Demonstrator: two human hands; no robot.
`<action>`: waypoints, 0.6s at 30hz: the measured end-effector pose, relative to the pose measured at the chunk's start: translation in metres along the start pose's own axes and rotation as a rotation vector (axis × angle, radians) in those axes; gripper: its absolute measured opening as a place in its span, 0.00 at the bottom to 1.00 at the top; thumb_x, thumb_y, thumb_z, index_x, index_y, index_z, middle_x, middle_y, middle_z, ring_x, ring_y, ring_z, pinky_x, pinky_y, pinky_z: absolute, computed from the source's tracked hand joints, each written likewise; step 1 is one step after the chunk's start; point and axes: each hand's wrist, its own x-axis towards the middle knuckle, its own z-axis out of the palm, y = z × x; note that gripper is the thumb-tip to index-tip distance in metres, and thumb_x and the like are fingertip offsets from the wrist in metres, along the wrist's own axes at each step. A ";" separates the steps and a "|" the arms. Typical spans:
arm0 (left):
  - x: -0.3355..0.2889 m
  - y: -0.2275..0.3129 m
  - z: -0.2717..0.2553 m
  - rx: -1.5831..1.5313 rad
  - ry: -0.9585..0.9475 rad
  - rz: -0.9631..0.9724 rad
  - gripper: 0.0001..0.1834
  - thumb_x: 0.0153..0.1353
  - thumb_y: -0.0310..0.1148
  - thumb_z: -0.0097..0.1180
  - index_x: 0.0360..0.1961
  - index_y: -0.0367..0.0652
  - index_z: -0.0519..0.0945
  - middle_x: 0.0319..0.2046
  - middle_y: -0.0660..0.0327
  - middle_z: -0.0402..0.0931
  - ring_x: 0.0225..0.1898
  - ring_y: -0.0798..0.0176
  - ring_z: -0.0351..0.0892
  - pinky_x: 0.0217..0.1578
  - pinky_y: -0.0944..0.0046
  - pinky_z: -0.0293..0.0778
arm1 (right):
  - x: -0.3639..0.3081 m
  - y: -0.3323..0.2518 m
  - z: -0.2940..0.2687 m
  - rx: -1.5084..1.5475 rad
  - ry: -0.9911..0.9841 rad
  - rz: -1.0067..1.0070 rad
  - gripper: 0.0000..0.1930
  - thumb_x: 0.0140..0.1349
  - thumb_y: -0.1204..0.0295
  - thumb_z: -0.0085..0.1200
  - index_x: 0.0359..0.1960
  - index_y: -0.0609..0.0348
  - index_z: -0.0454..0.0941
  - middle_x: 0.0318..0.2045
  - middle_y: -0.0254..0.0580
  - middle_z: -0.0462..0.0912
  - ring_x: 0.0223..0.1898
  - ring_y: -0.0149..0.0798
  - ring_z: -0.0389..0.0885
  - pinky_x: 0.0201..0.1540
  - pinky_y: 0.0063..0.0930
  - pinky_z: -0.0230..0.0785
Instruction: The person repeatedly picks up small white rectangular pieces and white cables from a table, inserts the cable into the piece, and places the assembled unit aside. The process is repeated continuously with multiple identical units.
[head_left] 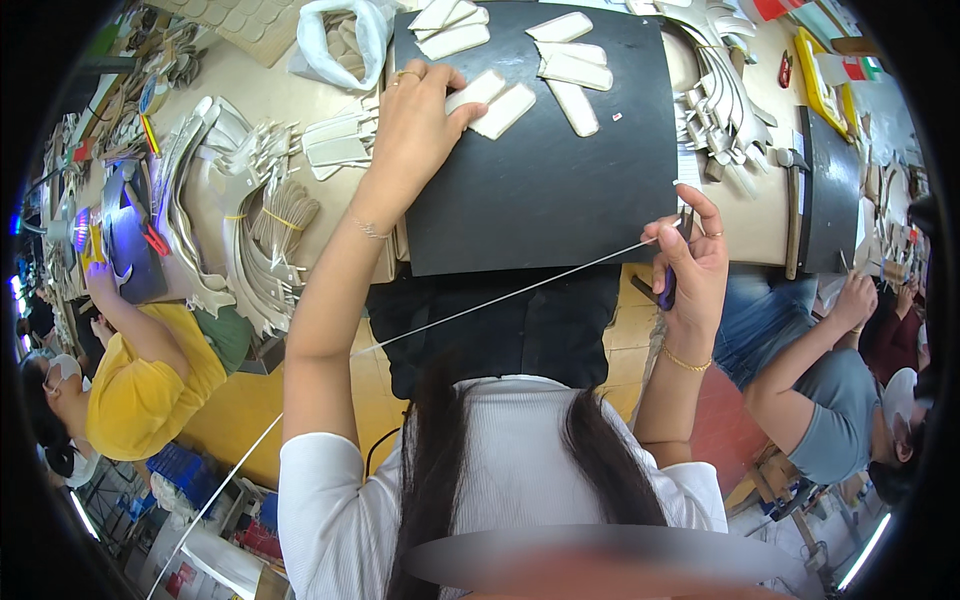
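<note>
My left hand (425, 125) is at the left part of a black board (540, 210), thumb and index finger closed around a flat cream tab (478, 92). A second cream tab (506, 112) lies right beside it, near my thumb. Off the board's lower right corner, my right hand (692, 262) is closed around small scissors (668, 288) with dark purple handles, blades pointing up. Between its thumb and finger it also pinches a thin white cord (520, 288). The cord runs taut down to the left, passing behind my left arm.
Several cream tabs (570, 65) lie at the board's far side. Bundles of curved cream strips (725, 90) flank the board; a white bag (343, 45) stands at the far left. A hammer (793, 210) lies at right. Co-workers sit on both sides, one in a yellow top (150, 375).
</note>
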 end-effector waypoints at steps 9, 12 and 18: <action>-0.001 -0.004 -0.003 -0.242 -0.086 0.069 0.22 0.62 0.19 0.57 0.59 0.38 0.77 0.52 0.44 0.81 0.56 0.41 0.80 0.57 0.50 0.74 | 0.004 0.015 0.004 0.583 -0.326 0.235 0.27 0.71 0.79 0.56 0.69 0.52 0.64 0.37 0.43 0.79 0.29 0.34 0.89 0.11 0.12 0.58; -0.001 -0.005 -0.006 -0.190 -0.075 0.104 0.23 0.63 0.17 0.54 0.61 0.40 0.76 0.54 0.46 0.79 0.58 0.41 0.77 0.60 0.52 0.69 | 0.004 0.013 0.004 0.477 -0.288 0.267 0.27 0.70 0.77 0.59 0.68 0.55 0.63 0.38 0.43 0.80 0.29 0.32 0.87 0.13 0.12 0.62; -0.002 -0.006 -0.006 -0.020 -0.162 0.090 0.10 0.63 0.22 0.58 0.46 0.37 0.84 0.46 0.50 0.80 0.50 0.45 0.79 0.54 0.51 0.71 | 0.001 0.017 0.001 0.397 -0.297 0.243 0.27 0.70 0.72 0.62 0.65 0.57 0.63 0.38 0.40 0.81 0.26 0.26 0.83 0.18 0.13 0.67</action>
